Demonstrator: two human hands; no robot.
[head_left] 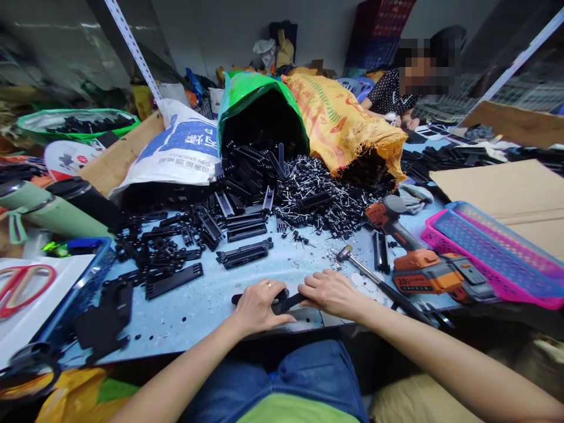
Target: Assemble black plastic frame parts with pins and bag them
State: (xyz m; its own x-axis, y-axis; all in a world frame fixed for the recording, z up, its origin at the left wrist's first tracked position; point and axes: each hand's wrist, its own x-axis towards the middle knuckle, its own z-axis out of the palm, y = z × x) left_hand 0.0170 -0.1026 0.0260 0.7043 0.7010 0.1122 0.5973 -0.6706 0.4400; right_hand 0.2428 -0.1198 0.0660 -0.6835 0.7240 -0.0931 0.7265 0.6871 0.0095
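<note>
My left hand (259, 306) is closed over a black plastic part (288, 302) near the table's front edge, its thumb stretched along the near side. My right hand (329, 292) has its fingers curled around the right end of the same part. Much of the part lies hidden under both hands, so its full shape does not show. Just beyond them, a black slotted plastic piece (245, 254) rests on the blue tabletop (211, 311). To the right lie a hammer (370, 273) and an orange cordless drill (418, 264).
Behind are heaps of black parts (247, 170) and small pins (326, 194), spilling from a green sack (264, 88), a white sack (176, 153) and an orange sack (343, 117). Pink and blue baskets (497, 252) stand right; red scissors (26, 288) left. Across sits another person (392, 94).
</note>
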